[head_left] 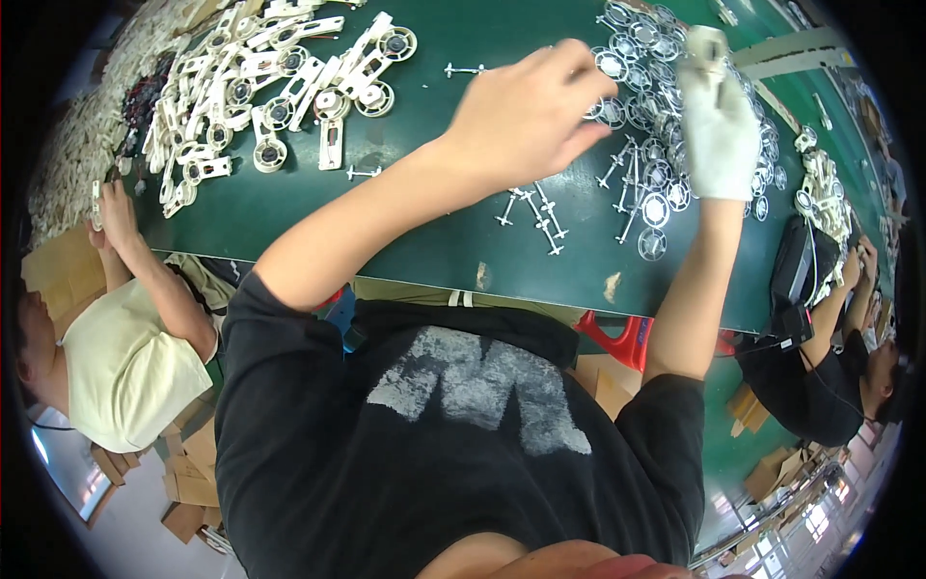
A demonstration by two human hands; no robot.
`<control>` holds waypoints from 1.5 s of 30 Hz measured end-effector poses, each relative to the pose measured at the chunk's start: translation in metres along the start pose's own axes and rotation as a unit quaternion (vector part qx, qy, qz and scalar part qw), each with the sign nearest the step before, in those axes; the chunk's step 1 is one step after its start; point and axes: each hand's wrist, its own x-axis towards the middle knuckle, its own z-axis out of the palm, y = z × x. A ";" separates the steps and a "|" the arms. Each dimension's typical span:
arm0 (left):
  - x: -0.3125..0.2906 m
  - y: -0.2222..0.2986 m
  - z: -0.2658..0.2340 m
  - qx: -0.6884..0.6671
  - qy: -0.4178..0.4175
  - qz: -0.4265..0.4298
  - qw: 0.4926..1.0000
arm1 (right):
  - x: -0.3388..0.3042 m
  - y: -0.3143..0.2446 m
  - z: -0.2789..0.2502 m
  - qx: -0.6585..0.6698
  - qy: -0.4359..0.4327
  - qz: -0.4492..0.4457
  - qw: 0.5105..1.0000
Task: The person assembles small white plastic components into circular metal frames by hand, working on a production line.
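My bare left hand (535, 116) reaches over the green table, its fingers bent and the thumb held apart. Its fingertips are at the left edge of a pile of round clear plastic grilles (656, 198); I cannot see it holding one. The white-gloved right hand (721, 145) is raised over the same pile, closed around a white plastic housing (709, 46). Only the housing's upper end shows above the glove, slightly blurred. Thin white plastic rods with crosspieces (540, 217) lie on the table below my left hand, and more lie by the grilles.
A heap of white handheld-fan housings (280, 96) covers the table's left part. At the left a person in a pale shirt (135, 357) handles a white part. Another person in black (810, 386) works at the right, near a black box (796, 265). The table's front edge (540, 297) runs before me.
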 end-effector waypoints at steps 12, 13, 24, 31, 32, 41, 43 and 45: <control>0.039 -0.015 0.013 -0.039 -0.021 0.061 0.997 | -0.013 -0.004 -0.007 -0.061 -0.059 0.060 0.995; 0.043 -0.009 -0.005 -0.103 -0.040 0.040 0.993 | -0.015 -0.008 -0.007 -0.067 -0.063 0.084 0.992; -0.010 -0.033 -0.020 -0.209 0.053 0.079 0.973 | -0.063 -0.047 0.017 -0.161 -0.266 -0.056 0.949; -0.022 -0.042 -0.023 -0.179 0.027 0.068 0.981 | -0.069 -0.040 0.025 -0.147 -0.230 -0.149 0.950; -0.023 -0.043 -0.022 -0.177 0.024 0.069 0.982 | -0.069 -0.040 0.026 -0.145 -0.208 -0.166 0.953; -0.032 -0.037 -0.018 -0.221 0.022 0.069 0.972 | -0.062 -0.063 0.011 0.021 -0.335 0.022 0.942; -0.030 -0.038 -0.020 -0.215 0.034 0.118 0.969 | -0.048 -0.063 0.004 0.129 -0.453 0.147 0.870; -0.028 -0.038 -0.018 -0.237 0.037 0.153 0.959 | -0.053 -0.060 0.008 0.119 -0.437 0.145 0.880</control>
